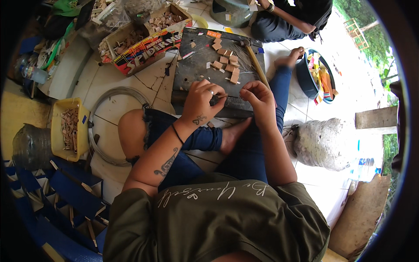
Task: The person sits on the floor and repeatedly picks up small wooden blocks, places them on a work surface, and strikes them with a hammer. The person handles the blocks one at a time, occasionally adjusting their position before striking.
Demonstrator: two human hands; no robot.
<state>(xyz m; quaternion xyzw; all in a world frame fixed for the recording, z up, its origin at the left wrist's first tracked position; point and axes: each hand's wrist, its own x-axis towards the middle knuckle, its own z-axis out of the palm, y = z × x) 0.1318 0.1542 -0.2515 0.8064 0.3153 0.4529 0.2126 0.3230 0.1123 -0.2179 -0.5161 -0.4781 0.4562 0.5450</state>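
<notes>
My left hand (201, 101), with a ring on one finger, pinches a small thin brown wooden piece (222, 95) over the near edge of a dark low work board (192, 72). Level with it and a short gap to the right is my right hand (259, 99). Its thumb and fingertips are pressed together, and anything between them is too small to make out. Beyond both hands, several small wooden blocks (235, 75) lie loosely on the board. A hammer (256, 63) with a wooden handle rests along the board's right side.
Wood pieces fill a printed carton (152, 56) at far left and a yellow tub (81, 114). A wire coil (98, 94) lies at left, near blue box-like pieces (74, 192). At right stand a dark basin (306, 83) and a whitish sack (325, 144). Another person (288, 19) sits beyond the board.
</notes>
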